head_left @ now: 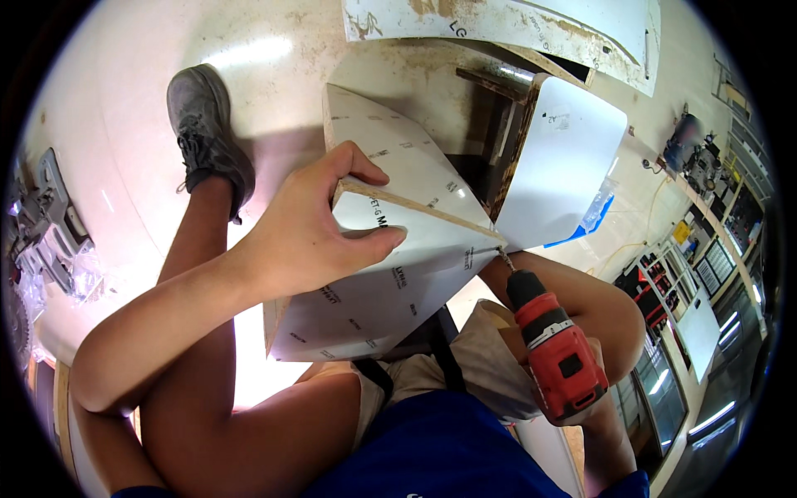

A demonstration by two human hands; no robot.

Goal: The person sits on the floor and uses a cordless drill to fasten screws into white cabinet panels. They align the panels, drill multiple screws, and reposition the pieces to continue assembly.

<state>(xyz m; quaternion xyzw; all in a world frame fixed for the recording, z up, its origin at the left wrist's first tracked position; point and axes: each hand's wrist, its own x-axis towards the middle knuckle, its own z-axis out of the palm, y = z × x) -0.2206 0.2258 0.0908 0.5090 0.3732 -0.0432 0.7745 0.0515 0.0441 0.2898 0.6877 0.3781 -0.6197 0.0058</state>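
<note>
Two white film-covered boards meet in front of me: a far board (398, 148) and a near board (357, 309), with a raw brown edge between them. My left hand (311, 228) clamps that edge at its left end, thumb on the near face and fingers over the far side. In my right hand (596, 412), mostly hidden behind the tool, is a red and black cordless drill (560, 353). The tip of its drill bit (506, 257) is at the near board's right corner, by the raw edge; whether it has entered the board I cannot tell.
A white round-cornered panel (569, 158) stands right of the boards, with blue plastic (591, 222) beside it. More white board (498, 23) lies at the far side. Tools (701, 158) sit at the far right, grey parts in plastic (62, 224) at the left. My legs flank the boards.
</note>
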